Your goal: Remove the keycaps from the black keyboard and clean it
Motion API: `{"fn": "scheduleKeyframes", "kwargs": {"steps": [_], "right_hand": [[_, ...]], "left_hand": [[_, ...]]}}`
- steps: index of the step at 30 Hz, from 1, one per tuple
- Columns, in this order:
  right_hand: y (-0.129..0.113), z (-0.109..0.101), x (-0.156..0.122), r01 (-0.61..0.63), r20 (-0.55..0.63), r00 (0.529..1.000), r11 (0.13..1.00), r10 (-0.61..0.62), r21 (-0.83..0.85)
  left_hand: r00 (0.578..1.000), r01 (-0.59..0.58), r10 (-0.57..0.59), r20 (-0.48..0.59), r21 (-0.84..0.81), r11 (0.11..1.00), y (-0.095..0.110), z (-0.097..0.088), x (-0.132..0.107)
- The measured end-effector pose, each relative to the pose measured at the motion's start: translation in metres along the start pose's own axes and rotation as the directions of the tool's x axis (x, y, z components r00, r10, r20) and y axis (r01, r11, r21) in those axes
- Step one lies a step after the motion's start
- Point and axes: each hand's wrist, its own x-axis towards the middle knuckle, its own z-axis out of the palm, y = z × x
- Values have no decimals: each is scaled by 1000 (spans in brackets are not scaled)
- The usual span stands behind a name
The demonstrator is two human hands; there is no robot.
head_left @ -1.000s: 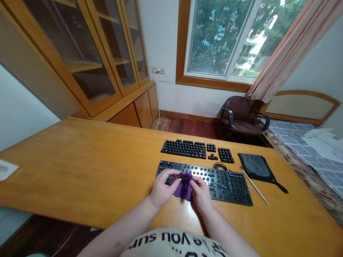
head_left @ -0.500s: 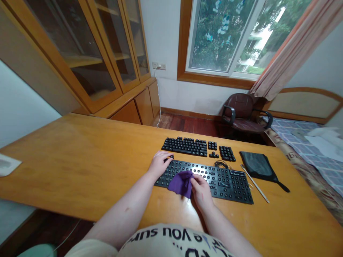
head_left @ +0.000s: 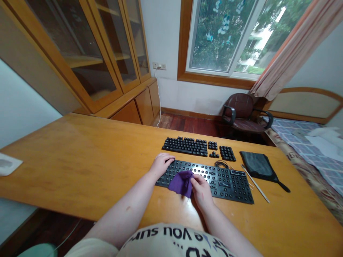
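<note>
A black keyboard base (head_left: 225,182), stripped of its keycaps, lies across the desk in front of me. My left hand (head_left: 162,165) is at its far left corner, fingertips together over a small black keycap (head_left: 173,159) that they mostly hide. Pinched in my right hand (head_left: 200,189) is a purple cloth (head_left: 180,184), which drapes over the near left-middle part of the base. Behind the base, the loose black keycaps (head_left: 184,146) are laid out in keyboard order, with a separate number-pad block (head_left: 227,153) on the right.
Right of the base lie a thin white stick (head_left: 255,184) and a dark mesh pouch (head_left: 258,165). A coiled black cable (head_left: 221,164) sits behind the base. On the wooden desk (head_left: 80,160), a white object (head_left: 9,165) rests at the left edge. An armchair (head_left: 242,114) stands beyond.
My left hand has shifted slightly right, and the small keycap at its fingertips has come down onto the corner of the base. The right hand and cloth have stayed in place.
</note>
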Motion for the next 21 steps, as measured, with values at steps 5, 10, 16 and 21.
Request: {"fn": "scheduleKeyframes", "kwargs": {"steps": [5, 10, 16, 21], "right_hand": [[1, -1, 0, -3, 11, 1000, 1000, 2, 7], [-2, -1, -1, -11, 13, 1000, 1000, 11, 7], [-3, 1, -1, -4, -5, 1000, 1000, 4, -18], [1, -1, 0, -4, 2, 1000, 1000, 4, -10]], "left_hand": [[999, -7, 8, 38, -33, 999, -2, 2, 1], [999, -10, 12, 40, -38, 999, -3, 2, 2], [1000, -25, 25, 14, -49, 999, 0, 0, 0], [999, -33, 34, 14, -64, 997, 1, 0, -1]]}}
